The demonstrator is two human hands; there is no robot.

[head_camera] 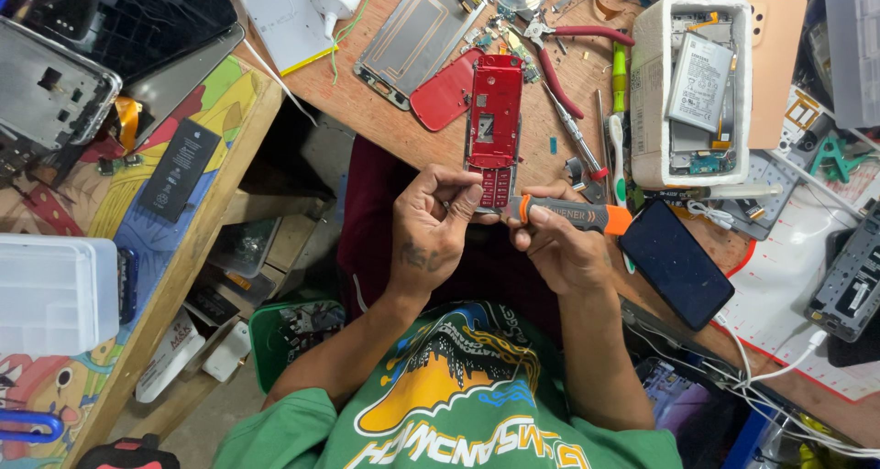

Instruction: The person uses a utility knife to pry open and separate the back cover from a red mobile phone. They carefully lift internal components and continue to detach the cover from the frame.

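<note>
From the head camera, looking straight down: the left hand (431,231) pinches the near end of a red phone frame (494,125), fingers curled tight around its lower edge by the keypad. The right hand (561,249) is clenched around a grey-and-orange handled tool (573,216), its tip aimed left at the frame's near right corner. The tip itself is hidden behind the fingers, so I can't tell if it has bitten into the seam.

Judging by that grip, this looks like a prying step. It would go best with the left hand bracing the frame flat on the wooden bench (385,111) and the tool worked gently along the edge, not levered hard.

The frame runs away from the fingers toward the far side, with only its near end between them. A red back cover (444,93) lies just left of it, red-handled pliers (568,61) to the far right, and a dark phone (676,263) just right of the tool hand.
</note>
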